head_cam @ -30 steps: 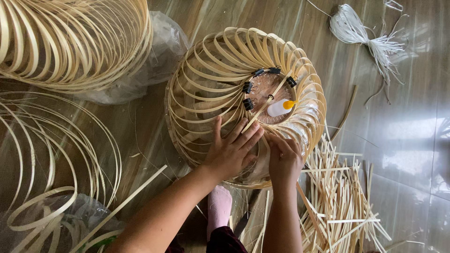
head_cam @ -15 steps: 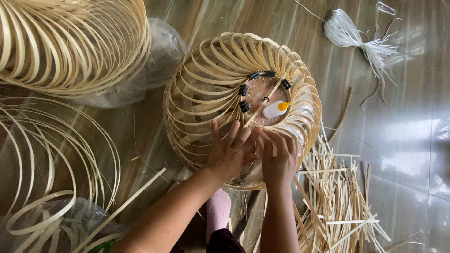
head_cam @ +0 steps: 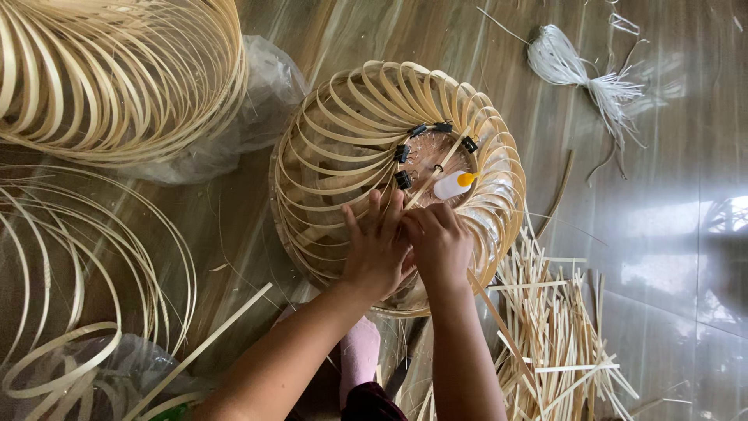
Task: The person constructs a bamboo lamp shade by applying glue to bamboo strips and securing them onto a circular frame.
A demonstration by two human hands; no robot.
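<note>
Overhead, two bare hands meet on one round lampshade frame [head_cam: 351, 148] of curved pale bamboo strips, standing on the glossy floor [head_cam: 670, 234]. The left hand [head_cam: 378, 249] lies with fingers spread flat on the strips; the right hand [head_cam: 440, 242] has fingers curled together, pinching a strip beside it. Just beyond the fingertips, four black binder clips [head_cam: 403, 179] grip the inner ring, and one small white glue bottle [head_cam: 452, 185] lies inside.

bamboo coil [head_cam: 117, 70] cropped, right fingers [head_cam: 425, 222] hidden
</note>
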